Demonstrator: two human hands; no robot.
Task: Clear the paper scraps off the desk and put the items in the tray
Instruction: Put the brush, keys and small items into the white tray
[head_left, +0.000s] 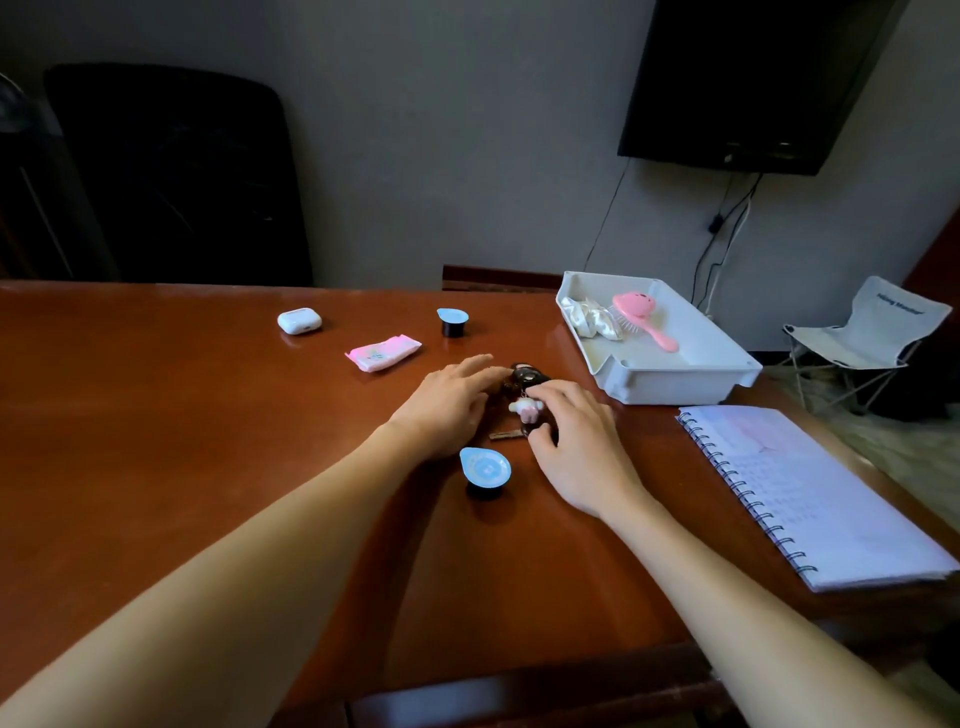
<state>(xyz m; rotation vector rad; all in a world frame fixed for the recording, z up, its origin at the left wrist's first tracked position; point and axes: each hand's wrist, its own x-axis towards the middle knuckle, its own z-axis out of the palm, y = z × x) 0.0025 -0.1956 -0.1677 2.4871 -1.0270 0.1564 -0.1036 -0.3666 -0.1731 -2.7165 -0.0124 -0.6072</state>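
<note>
A bunch of keys (525, 384) with a black fob, a white-and-pink charm and a metal key lies mid-desk. My right hand (576, 441) curls its fingers and thumb round the bunch. My left hand (449, 402) lies beside it, straight fingertips touching the fob end. A white tray (675, 374) at the right back holds a pink hairbrush (641, 314) and a white satin scrunchie (592, 317). On the desk lie a blue-lidded black cup (484, 472) near my hands, a second cup (453, 321) further back, a pink packet (383, 353) and a white earbud case (300, 320).
A spiral notebook (810, 493) lies at the desk's right edge, in front of the tray. A black office chair (171, 176) stands behind the desk at left. A folding chair (872, 338) and a wall screen (753, 83) are at right.
</note>
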